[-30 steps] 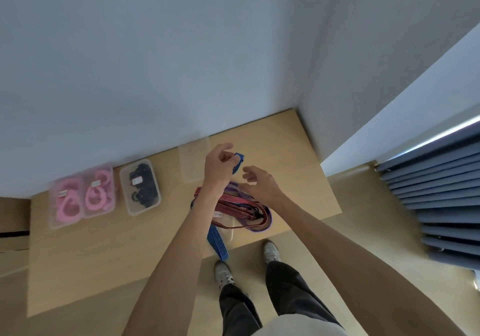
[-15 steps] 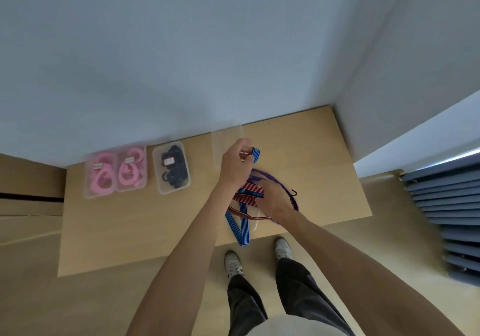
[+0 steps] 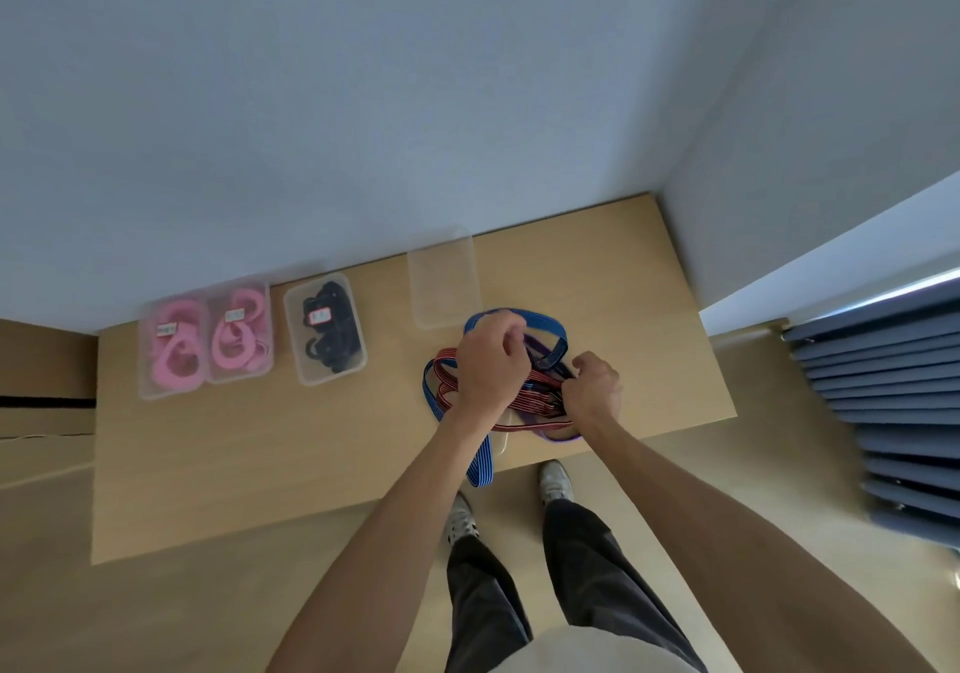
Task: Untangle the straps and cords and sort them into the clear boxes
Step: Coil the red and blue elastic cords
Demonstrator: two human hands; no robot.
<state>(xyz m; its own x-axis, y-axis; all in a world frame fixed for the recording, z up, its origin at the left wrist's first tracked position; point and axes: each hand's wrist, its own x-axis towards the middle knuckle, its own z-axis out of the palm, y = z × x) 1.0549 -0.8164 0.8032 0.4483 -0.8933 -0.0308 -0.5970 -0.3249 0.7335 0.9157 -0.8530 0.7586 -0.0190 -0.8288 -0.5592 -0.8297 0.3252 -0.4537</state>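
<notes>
- Where the fingers of the left hand (image 3: 491,360) curl, they grip the blue striped strap (image 3: 540,320) near the top of its loop, knuckles toward the camera.
- Just at 3 o'clock of it, the right hand (image 3: 595,390) closes thumb and fingers on the red striped strap (image 3: 535,398) (what exactly sits in the pinch is hidden by the hand).
- Both straps lie tangled with a purple cord (image 3: 540,347) in one heap under the hands, on the wooden table (image 3: 260,454) near its 6 o'clock edge; one blue tail (image 3: 480,467) hangs over that edge.
- At 12 o'clock of the heap stands an empty clear box (image 3: 444,282).
- Toward 9 o'clock sits a box of black straps (image 3: 325,329), then two touching boxes of pink straps (image 3: 205,339).
- Below the table edge show grey trousers (image 3: 524,599) and pale shoes (image 3: 556,480).
</notes>
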